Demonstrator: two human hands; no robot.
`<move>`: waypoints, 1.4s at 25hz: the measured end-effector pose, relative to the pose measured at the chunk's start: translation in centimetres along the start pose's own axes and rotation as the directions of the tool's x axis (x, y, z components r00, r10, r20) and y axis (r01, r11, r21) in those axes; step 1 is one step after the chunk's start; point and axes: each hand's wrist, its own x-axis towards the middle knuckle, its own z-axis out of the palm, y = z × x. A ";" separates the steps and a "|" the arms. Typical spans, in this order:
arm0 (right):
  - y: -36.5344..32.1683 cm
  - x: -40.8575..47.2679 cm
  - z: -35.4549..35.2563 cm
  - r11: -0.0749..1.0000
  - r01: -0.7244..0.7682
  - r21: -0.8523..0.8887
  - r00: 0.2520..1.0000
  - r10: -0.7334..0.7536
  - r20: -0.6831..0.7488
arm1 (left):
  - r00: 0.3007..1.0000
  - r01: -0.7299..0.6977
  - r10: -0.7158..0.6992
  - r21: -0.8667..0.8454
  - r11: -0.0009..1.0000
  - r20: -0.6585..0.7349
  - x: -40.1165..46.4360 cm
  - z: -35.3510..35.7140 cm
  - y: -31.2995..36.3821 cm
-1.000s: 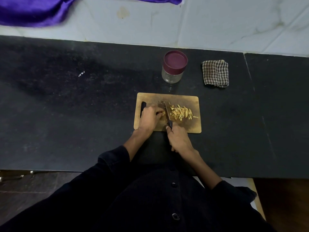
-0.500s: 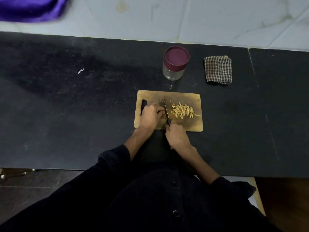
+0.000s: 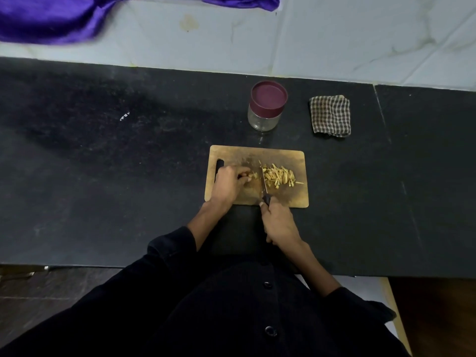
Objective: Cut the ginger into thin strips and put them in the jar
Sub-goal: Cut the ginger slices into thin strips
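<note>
Far left: bare stretch of black counter [image 3: 103, 176], purple cloth [image 3: 51, 19] draped over the pale wall above. On the wooden cutting board [image 3: 280, 155], left hand [image 3: 228, 185] curled over the board's handle end, fingertips pinching a small remaining nub of ginger [image 3: 253, 175] against the wood. Just right of that nub, apart from it by a sliver: knife [image 3: 263, 180], blade running away from the body, tip toward the jar, long axis across the nub's free end. Below the board's near edge, right hand [image 3: 279, 222] wrapped around the dark handle. Right of the blade, touching or nearly touching it: heap of cut ginger strips [image 3: 279, 175], lying mostly parallel to the blade. Key relation for the coming cut, as a judgement: uncut piece on the left of the blade, very short, pinching fingers close to the edge, so little room left for slicing. Beyond the board, well apart from the strips: glass jar [image 3: 264, 119], maroon lid [image 3: 268, 95] on, apparently empty, nearer the right hand's side. Farther right: folded checked cloth [image 3: 330, 115].
</note>
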 end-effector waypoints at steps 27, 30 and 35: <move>-1.2 0.2 0.7 0.990 0.018 -0.140 0.996 -0.006 0.089 | 0.999 -0.006 0.011 0.098 0.995 -0.052 -0.4 0.5 0.5; -0.2 -0.3 0.9 0.989 0.031 -0.141 0.997 -0.020 0.076 | 0.998 -0.003 0.008 0.088 0.996 -0.054 -0.4 0.4 0.5; 0.1 0.1 0.5 0.999 0.007 -0.054 1.000 -0.008 -0.012 | 0.999 0.009 -0.005 0.100 0.995 -0.040 -0.3 0.6 0.2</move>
